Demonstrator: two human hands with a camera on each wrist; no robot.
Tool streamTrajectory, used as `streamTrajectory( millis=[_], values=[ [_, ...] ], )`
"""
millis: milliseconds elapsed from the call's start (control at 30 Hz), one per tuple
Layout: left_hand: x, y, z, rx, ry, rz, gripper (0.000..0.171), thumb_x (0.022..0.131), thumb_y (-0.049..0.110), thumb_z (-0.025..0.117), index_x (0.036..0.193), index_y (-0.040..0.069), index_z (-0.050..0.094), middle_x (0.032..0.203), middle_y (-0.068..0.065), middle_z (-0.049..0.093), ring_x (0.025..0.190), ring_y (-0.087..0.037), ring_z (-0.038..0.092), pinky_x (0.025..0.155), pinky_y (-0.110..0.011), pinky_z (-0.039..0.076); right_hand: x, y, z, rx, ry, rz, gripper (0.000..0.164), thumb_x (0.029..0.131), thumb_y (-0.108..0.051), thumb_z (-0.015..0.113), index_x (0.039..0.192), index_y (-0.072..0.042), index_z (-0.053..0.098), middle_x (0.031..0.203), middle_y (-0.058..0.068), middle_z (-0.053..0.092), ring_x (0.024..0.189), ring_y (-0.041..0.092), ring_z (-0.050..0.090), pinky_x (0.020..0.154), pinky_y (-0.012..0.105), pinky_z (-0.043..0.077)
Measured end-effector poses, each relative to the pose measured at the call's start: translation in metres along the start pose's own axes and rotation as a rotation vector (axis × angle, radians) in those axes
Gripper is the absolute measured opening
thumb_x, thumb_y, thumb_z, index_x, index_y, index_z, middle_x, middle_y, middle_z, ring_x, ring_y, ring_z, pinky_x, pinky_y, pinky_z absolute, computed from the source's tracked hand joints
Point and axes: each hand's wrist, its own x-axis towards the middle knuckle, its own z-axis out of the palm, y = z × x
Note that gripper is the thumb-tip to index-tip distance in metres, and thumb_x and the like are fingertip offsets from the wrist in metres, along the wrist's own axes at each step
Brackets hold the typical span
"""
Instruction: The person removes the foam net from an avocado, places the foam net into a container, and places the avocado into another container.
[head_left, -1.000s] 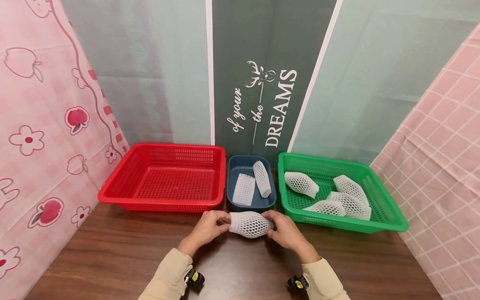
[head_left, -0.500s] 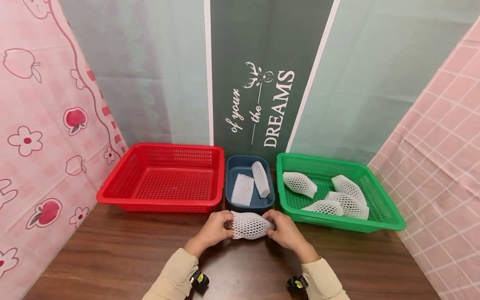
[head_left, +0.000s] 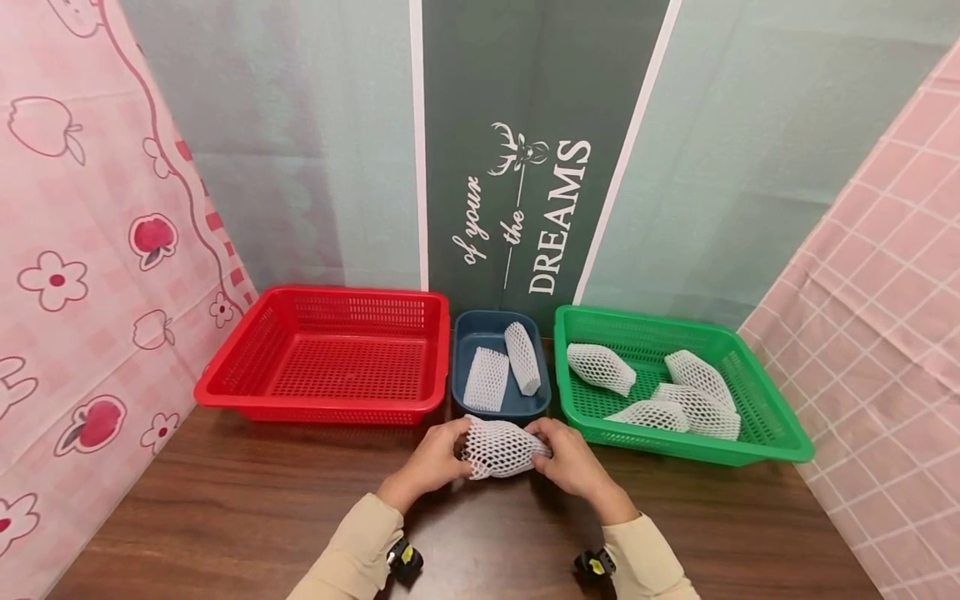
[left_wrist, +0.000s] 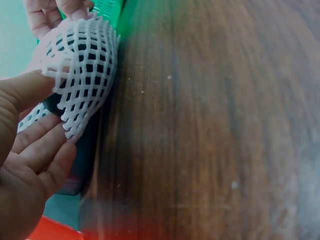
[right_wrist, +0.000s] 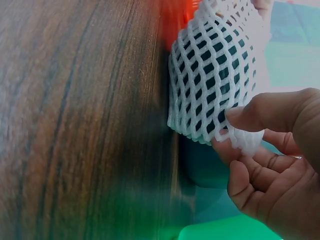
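Observation:
Between the two hands is a white foam fruit net [head_left: 504, 448], just above the table in front of the blue bin [head_left: 462, 367]. My left hand [head_left: 433, 458] holds its left end, thumb [left_wrist: 32, 90] on one side of the rim and fingers below. That end is spread wide, and something dark shows inside; its kind is hidden by the mesh. My right hand [head_left: 573, 458] pinches the right end of the net between thumb [right_wrist: 270, 112] and fingers. Two flat foam nets, a wide one [head_left: 487, 379] and a narrow one [head_left: 522, 358], lie in the blue bin.
A red basket [head_left: 322, 414] stands left of the blue bin. On the right, a green basket [head_left: 675, 450] contains several bulging foam nets [head_left: 602, 368]. Printed cloths hang behind and at both sides. The wooden table [head_left: 480, 542] spreads out in front.
My left hand has moved a little to the right along the foam net, and the net's left end has opened wider. My right hand has stayed in place.

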Motion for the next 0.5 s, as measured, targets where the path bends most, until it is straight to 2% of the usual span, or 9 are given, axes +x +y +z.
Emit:
streamTrajectory(
  millis=[200, 433, 500],
  values=[
    [0.0006, -0.0031, 0.0041, 0.047, 0.003, 0.013, 0.032, 0.056, -0.007, 0.071, 0.080, 0.008, 0.057, 0.073, 0.004, 0.055, 0.066, -0.009, 0.048, 0.058, -0.022, 0.042, -0.0003, 0.0004, 0.0002, 0.004, 0.000, 0.009, 0.025, 0.073, 0.004, 0.070, 0.093, -0.010, 0.064, 0.088, -0.001, 0.056, 0.077, 0.014, 0.050, 0.067, 0.033, 0.044],
    [0.0009, -0.0017, 0.0049, 0.043, -0.005, -0.020, 0.040, 0.058, -0.008, 0.071, 0.093, 0.004, 0.058, 0.078, 0.002, 0.059, 0.069, -0.008, 0.050, 0.060, -0.022, 0.043, -0.0002, 0.0003, 0.0001, -0.006, 0.003, -0.046, 0.024, 0.073, 0.004, 0.069, 0.092, -0.010, 0.065, 0.087, -0.001, 0.056, 0.076, 0.014, 0.050, 0.065, 0.031, 0.044],
    [0.0017, -0.0016, 0.0047, 0.043, -0.013, -0.014, 0.037, 0.058, -0.008, 0.070, 0.090, 0.006, 0.057, 0.076, 0.003, 0.057, 0.067, -0.008, 0.049, 0.059, -0.021, 0.042, -0.0003, 0.0008, -0.0002, -0.012, 0.006, -0.045, 0.024, 0.073, 0.004, 0.070, 0.091, -0.010, 0.065, 0.087, -0.002, 0.056, 0.076, 0.013, 0.050, 0.065, 0.031, 0.044]
  ],
)
